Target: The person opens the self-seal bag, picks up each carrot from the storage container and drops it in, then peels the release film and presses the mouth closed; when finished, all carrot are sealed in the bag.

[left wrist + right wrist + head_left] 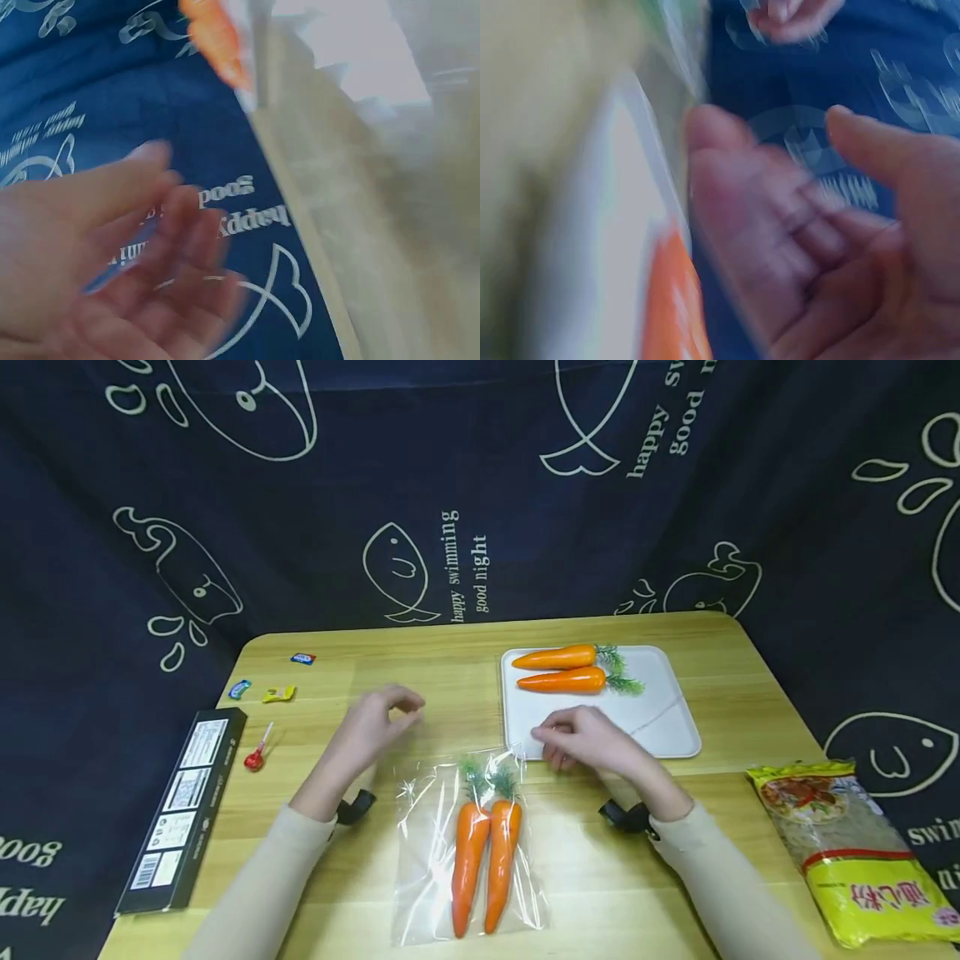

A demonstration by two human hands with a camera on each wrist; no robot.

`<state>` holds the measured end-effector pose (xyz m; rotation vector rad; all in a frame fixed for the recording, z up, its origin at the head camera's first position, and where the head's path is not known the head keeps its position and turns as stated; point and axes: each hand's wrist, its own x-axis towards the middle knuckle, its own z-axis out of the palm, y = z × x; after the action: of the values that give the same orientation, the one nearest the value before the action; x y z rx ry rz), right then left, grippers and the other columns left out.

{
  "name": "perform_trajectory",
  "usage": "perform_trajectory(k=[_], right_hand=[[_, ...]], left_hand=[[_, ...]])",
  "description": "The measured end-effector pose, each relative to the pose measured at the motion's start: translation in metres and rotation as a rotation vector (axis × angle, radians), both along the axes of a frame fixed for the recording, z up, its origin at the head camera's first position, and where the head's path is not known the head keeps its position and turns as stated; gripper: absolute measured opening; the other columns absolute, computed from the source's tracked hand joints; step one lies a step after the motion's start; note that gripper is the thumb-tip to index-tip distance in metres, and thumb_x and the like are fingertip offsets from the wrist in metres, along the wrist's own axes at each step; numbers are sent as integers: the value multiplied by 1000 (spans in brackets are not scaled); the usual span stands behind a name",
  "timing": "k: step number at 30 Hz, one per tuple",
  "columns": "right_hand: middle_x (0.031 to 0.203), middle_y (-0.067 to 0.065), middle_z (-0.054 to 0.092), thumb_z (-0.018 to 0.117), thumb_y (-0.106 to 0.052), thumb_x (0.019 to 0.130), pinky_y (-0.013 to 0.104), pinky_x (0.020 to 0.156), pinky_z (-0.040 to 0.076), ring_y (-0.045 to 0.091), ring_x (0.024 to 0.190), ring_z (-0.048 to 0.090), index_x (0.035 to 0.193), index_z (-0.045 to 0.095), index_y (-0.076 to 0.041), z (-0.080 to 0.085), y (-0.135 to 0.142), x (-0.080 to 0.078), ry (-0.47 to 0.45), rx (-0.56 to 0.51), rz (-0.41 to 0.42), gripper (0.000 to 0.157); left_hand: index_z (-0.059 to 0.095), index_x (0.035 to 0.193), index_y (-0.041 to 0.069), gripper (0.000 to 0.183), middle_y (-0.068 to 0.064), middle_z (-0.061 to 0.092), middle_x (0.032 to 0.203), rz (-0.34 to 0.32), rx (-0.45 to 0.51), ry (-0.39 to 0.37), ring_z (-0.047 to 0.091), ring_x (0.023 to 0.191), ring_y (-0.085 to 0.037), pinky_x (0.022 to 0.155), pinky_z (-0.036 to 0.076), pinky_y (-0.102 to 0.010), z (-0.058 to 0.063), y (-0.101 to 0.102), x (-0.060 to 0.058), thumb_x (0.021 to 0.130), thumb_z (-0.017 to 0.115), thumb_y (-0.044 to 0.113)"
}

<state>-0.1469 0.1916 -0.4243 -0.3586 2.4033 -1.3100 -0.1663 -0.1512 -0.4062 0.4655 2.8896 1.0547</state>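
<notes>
Two orange carrots (470,860) with green tops lie side by side in a clear plastic bag (420,877) on the table, tips toward the front edge. Beyond the bag's far left corner is my left hand (381,718), its fingers loosely bent and nothing between them. My right hand (585,739) hovers over the near side of a white tray (660,727), fingers relaxed and also holding nothing. At the tray's far side rest two more carrots (562,681), tops pointing right. Both wrist views are blurred; the right one shows a carrot (676,300) beside the hand.
A long black box (183,810) lies along the left edge. Near it are a red lollipop (255,760), a yellow-wrapped candy (279,694) and two blue-wrapped candies (303,658). On the right sits a yellow food packet (855,860). A dark patterned curtain (510,485) hangs behind.
</notes>
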Motion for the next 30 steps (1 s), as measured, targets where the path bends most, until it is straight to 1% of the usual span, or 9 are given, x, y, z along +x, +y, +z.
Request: perform_trajectory(k=[3,5,8,10,12,16,22,25,30], right_hand=[[93,12,74,63,-38,98,41,75,62,29,84,73,108,69,-2,12,38,-17,152,-81,-127,38],[101,11,74,65,-35,97,32,81,61,23,92,72,110,69,-4,13,59,-26,245,-115,-236,34],[112,9,72,67,-30,96,22,88,56,15,101,67,112,71,-9,6,76,-38,323,-102,-364,27],[120,7,70,68,-26,96,25,97,53,16,112,63,117,71,-11,-1,84,-45,331,-60,-385,25],[127,6,68,69,-21,95,37,107,49,21,122,59,122,69,-13,-10,89,-51,310,-26,-380,28],[135,6,64,71,-17,93,52,113,41,30,132,53,129,66,-16,-26,95,-61,294,43,-359,36],[137,10,63,73,-14,91,56,109,43,36,129,54,129,66,-12,-40,97,-68,372,113,-315,38],[133,12,64,74,-14,90,55,107,45,36,127,56,126,67,-11,-44,94,-70,399,148,-307,37],[130,11,66,76,-17,89,52,103,50,34,122,60,124,68,-11,-45,84,-70,391,203,-318,36]], left_hand=[[73,106,16,18,0,73,105,6,219,-56,68,100,-21,92,56,-41,0,21,-33,91,74,24],[73,105,15,19,0,73,103,-8,294,-95,67,97,-20,89,57,-39,-11,35,-52,89,76,24],[72,105,9,26,-2,70,98,-66,259,-106,65,91,-19,85,56,-35,-35,51,-73,85,80,23],[71,102,10,27,-1,68,95,-107,170,-98,63,87,-16,81,55,-31,-50,57,-82,82,83,24],[70,99,11,28,0,66,92,-133,94,-88,61,85,-15,78,54,-29,-61,61,-89,79,85,25],[71,93,14,25,0,66,89,-165,38,-88,60,81,-14,75,53,-28,-72,64,-95,78,87,23],[77,88,18,6,5,72,87,-155,47,-85,65,82,-12,78,56,-30,-76,60,-96,85,80,22],[78,88,21,4,7,74,90,-117,88,-89,67,87,-11,83,56,-32,-77,58,-95,87,78,26],[79,93,21,8,4,75,97,-21,251,-60,67,90,-14,81,56,-32,-72,49,-87,89,76,27]])
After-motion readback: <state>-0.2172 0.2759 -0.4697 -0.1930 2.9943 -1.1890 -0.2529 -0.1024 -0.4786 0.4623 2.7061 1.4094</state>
